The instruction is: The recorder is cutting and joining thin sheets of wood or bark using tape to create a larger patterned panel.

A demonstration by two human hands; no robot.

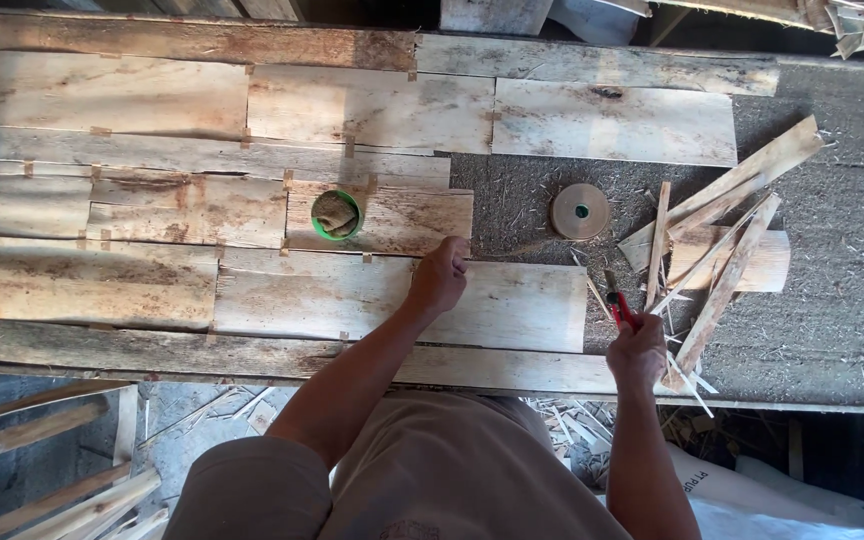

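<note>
My left hand (440,275) rests as a loose fist on a pale thin wood veneer sheet (522,305), pressing near its top edge. My right hand (636,350) grips a red-handled cutter (619,306), blade pointing up, just right of that sheet. Several veneer sheets (152,190) lie side by side and overlapping, joined by small brown tape strips. A brown tape roll (580,211) lies flat on the grey bench surface above my right hand. A green-rimmed small cup (337,215) with a brownish wad inside sits on the sheets.
A pile of narrow veneer offcuts (722,250) lies to the right of the cutter. The grey bench surface (832,290) is littered with wood fibres. Wood strips (42,470) lie on the floor at lower left; a white sack (752,495) sits at lower right.
</note>
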